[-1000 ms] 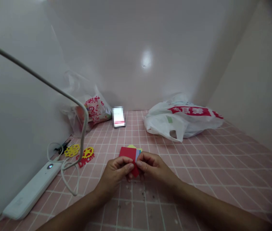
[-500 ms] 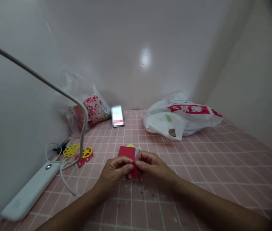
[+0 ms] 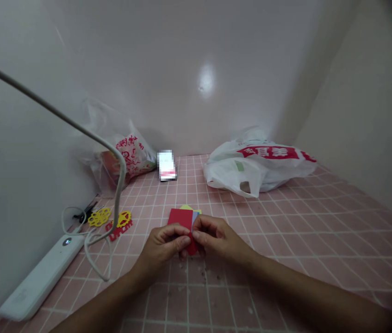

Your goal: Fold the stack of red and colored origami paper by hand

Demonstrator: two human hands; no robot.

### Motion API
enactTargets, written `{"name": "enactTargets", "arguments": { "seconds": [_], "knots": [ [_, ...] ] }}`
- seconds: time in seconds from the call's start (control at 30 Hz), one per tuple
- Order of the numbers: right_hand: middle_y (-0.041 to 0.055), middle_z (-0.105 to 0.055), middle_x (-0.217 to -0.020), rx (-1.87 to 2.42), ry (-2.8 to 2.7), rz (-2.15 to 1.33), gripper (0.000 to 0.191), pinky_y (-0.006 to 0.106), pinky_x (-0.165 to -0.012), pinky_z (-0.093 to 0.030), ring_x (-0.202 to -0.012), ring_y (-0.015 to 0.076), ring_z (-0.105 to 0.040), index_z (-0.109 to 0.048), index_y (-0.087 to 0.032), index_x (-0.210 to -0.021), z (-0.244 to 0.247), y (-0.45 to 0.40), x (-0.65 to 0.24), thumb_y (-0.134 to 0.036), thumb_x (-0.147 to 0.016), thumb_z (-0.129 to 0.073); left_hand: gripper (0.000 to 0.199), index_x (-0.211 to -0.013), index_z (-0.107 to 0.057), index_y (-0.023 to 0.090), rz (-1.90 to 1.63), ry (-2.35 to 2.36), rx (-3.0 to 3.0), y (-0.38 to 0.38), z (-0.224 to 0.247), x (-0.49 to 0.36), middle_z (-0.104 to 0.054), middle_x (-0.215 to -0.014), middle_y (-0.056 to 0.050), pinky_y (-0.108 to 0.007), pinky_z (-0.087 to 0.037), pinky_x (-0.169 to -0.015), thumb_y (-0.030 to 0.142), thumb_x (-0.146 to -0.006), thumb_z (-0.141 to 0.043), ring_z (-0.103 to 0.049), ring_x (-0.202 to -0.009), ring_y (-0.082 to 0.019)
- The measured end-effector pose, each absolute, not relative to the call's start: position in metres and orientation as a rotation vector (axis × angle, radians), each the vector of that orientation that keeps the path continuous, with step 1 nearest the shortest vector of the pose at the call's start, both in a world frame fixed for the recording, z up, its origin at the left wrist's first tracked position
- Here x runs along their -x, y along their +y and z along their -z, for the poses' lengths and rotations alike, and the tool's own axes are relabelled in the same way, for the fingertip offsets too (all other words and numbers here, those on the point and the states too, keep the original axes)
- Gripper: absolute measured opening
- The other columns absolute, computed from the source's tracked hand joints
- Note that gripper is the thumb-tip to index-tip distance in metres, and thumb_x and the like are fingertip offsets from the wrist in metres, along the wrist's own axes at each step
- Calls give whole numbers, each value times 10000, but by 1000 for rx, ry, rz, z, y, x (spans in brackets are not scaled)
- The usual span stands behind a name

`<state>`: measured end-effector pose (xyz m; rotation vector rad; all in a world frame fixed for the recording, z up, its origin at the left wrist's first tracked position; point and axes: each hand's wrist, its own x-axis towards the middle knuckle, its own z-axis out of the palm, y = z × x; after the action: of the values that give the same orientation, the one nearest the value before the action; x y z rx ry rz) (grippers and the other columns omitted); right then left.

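Here's the left hand point(image 3: 164, 244), fingers pinching the red sheet point(image 3: 180, 217) low down, and the right hand point(image 3: 216, 237) pinching its right edge, fingertips nearly meeting above the pink counter point(image 3: 272, 222)! Yellow paper point(image 3: 185, 206) peeks out behind; far left, a white power strip point(image 3: 41, 280).

2 hands point(image 3: 167, 243) point(image 3: 218, 237) pinching red sheet point(image 3: 181, 217), probably paper

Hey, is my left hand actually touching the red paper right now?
Touching: the head view shows the left hand pinching the red paper near its right side.
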<state>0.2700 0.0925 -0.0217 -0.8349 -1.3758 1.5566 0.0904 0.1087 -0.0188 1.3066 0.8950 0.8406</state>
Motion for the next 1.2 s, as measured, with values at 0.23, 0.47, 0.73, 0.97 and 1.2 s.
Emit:
{"name": "enactTargets", "arguments": {
  "seconds": [0.23, 0.47, 0.73, 0.97, 1.2],
  "knots": [
    [-12, -574, -630, 864, -1410, -1522, 224, 238, -541, -391, -555, 109, -508, -500, -187, -699, 16, 93, -271, -352, -803, -610, 200, -747, -716, 153, -795, 907, -1326, 109, 19, -90, -626, -531, 11, -210, -438, -494, 345, -718, -765, -548, -474, -101],
    [-17, -539, -612, 932, -1480, -1436, 197, 236, -536, -355, -576, 117, -483, -491, -189, -675, 15, 93, -272, -303, -783, -609, 222, -735, -703, 151, -803, 935, -1381, 107, 15, -92, -619, -559, 10, -215, -433, -488, 363, -704, -760, -533, -474, -99],
    [-16, -538, -665, 933, -1480, -1468, 203, 235, -539, -346, -585, 112, -468, -546, -177, -748, 29, 89, -266, -352, -831, -606, 227, -778, -637, 152, -919, 991, -1358, 107, 19, -92, -582, -612, 20, -201, -417, -483, 361, -745, -721, -502, -503, -94],
    [-34, -487, -624, 989, -1532, -1395, 142, 225, -518, -325, -567, 105, -424, -524, -185, -686, 31, 86, -261, -244, -801, -582, 168, -702, -610, 153, -945, 1053, -1487, 106, 17, -90, -543, -645, 20, -195, -386, -527, 288, -786, -661, -476, -565, -94],
    [-54, -494, -553, 1014, -1286, -1558, 222, 225, -471, -318, -479, 99, -428, -457, -206, -709, 34, 87, -261, -332, -814, -607, 249, -776, -631, 155, -889, 1059, -1324, 109, 21, -93, -533, -597, 37, -199, -362, -487, 401, -778, -669, -450, -507, -91]
  ]
}}
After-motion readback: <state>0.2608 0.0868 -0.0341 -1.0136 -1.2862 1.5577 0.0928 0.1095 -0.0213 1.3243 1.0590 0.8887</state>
